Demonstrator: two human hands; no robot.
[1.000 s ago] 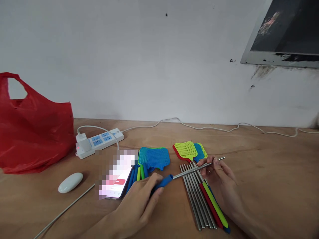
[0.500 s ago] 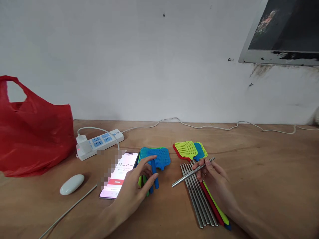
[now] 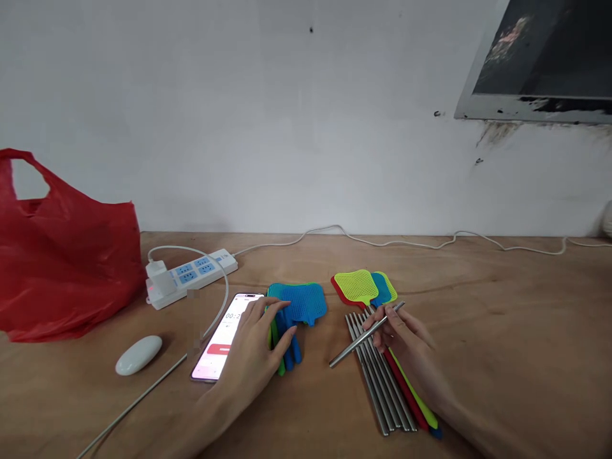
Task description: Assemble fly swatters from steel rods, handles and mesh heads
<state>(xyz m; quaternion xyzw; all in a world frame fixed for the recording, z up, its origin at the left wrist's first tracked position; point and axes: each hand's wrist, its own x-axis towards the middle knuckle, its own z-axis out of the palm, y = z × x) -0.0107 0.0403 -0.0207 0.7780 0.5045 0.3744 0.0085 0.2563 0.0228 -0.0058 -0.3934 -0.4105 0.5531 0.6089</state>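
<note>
My right hand (image 3: 406, 341) grips a slim silver metal tube (image 3: 351, 349), tilted with its lower end pointing left. Under it, several similar metal tubes (image 3: 385, 389) lie side by side on the table. Red and yellow-green plastic handles (image 3: 414, 392) lie along their right side. Beyond them are fly swatter heads in yellow (image 3: 356, 287), red and blue. My left hand (image 3: 261, 341) is over a pile of blue fly swatter heads (image 3: 306, 301) and blue and green handles (image 3: 295, 349). Its thumb and index finger are apart; the other fingers are partly hidden.
A lit phone (image 3: 217, 347) lies beside and partly behind my left hand. Farther left are a white oval object (image 3: 138, 355), a power strip (image 3: 198, 274) with a charger and cable, and a red plastic bag (image 3: 71, 255). A white cord (image 3: 382, 243) runs along the wall.
My left hand has lowered and shifted left; the blue handle between its fingers now lies with the others. The tube in my right hand has moved slightly left and tilts more steeply.
</note>
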